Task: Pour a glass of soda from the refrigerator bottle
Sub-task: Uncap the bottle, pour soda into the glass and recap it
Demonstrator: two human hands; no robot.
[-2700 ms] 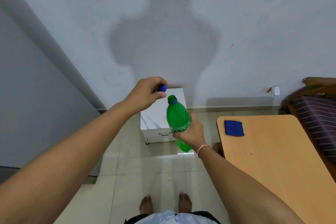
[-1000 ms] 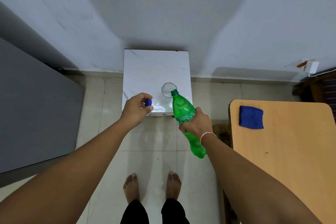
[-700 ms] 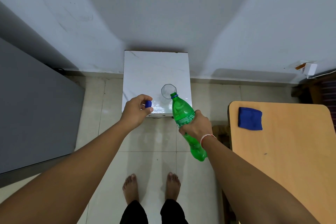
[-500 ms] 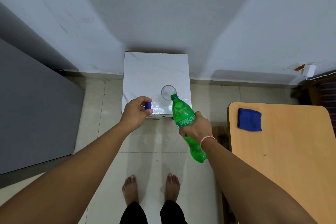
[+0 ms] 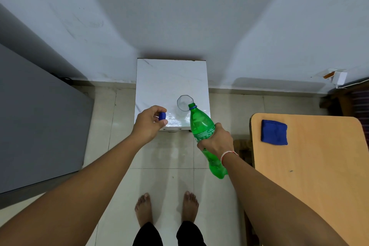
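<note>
A green soda bottle (image 5: 201,126) is open and tilted, its mouth at the near rim of a clear glass (image 5: 184,104). The glass stands on a small white marble-topped stand (image 5: 169,80) against the wall. My right hand (image 5: 216,141) grips the bottle around its middle. My left hand (image 5: 150,123) hovers at the stand's front-left edge, pinching the blue bottle cap (image 5: 162,116) between thumb and fingers. I cannot tell whether liquid is flowing.
A grey refrigerator (image 5: 36,118) fills the left side. A wooden table (image 5: 311,166) with a folded blue cloth (image 5: 274,132) on it is at the right. My bare feet (image 5: 165,209) stand on pale floor tiles before the stand.
Since the earliest frame the view dropped onto the stand and glass, and the bottle went from upright to tilted at the glass. Over the last second both hands barely moved.
</note>
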